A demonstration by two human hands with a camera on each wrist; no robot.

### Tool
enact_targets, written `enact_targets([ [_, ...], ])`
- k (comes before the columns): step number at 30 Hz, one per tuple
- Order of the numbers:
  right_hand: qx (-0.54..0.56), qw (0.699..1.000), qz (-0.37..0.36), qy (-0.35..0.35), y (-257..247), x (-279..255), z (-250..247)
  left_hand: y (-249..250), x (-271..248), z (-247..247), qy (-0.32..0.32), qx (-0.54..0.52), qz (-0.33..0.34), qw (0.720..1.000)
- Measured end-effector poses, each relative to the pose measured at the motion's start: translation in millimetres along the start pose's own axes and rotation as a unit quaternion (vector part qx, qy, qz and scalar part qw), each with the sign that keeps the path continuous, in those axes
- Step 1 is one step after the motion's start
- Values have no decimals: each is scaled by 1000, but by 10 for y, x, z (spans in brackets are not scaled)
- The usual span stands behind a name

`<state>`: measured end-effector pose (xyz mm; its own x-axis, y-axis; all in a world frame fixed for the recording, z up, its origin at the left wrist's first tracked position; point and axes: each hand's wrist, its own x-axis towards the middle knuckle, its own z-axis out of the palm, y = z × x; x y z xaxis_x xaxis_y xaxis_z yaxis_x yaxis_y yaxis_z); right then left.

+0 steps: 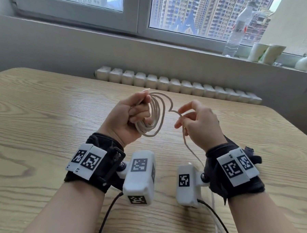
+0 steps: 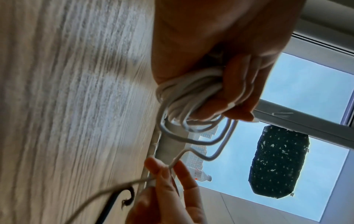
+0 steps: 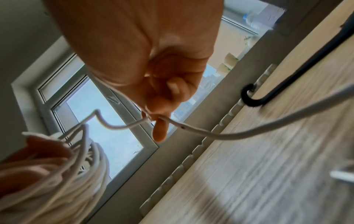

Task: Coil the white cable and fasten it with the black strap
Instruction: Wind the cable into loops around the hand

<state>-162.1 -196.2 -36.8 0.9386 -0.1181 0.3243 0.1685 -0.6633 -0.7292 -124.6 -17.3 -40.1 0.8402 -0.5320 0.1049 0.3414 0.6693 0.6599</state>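
White cable (image 1: 154,114) hangs in several loops above the wooden table (image 1: 42,110), bunched in the left hand (image 1: 131,115), whose fingers curl tight around the coil; the right hand (image 1: 200,124), at three o'clock from it, pinches the free run between thumb and fingertips (image 3: 160,130). From that pinch the loose length trails toward six o'clock onto the tabletop; a black strap (image 3: 287,81) with a curled end lies flat there, apart from both hands.
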Motion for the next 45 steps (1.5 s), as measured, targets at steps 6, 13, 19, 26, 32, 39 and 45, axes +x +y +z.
enact_targets([
  [6, -21, 999, -15, -23, -4, -40, -87, -24, 5, -19, 8, 13, -27, 1000],
  [13, -60, 994, -86, 38, -60, -53, -93, 5, 11, -66, 5, -18, -29, 999],
  [19, -57, 985, -132, 91, -82, -28, -190, -6, 8, -75, 3, 15, -44, 999],
  [26, -38, 997, -32, 58, 37, 51, -213, 5, -17, 15, -150, -47, -45, 987],
  [32, 38, 994, 62, -81, -29, -40, 60, 14, -48, 39, -123, -96, 36, 987],
  [39, 65, 986, 37, -149, -168, -122, 216, 50, -51, 46, -9, -44, 138, 989],
  [45, 28, 981, 17, -193, -281, -175, 191, 70, -60, 66, 9, -56, 160, 985],
])
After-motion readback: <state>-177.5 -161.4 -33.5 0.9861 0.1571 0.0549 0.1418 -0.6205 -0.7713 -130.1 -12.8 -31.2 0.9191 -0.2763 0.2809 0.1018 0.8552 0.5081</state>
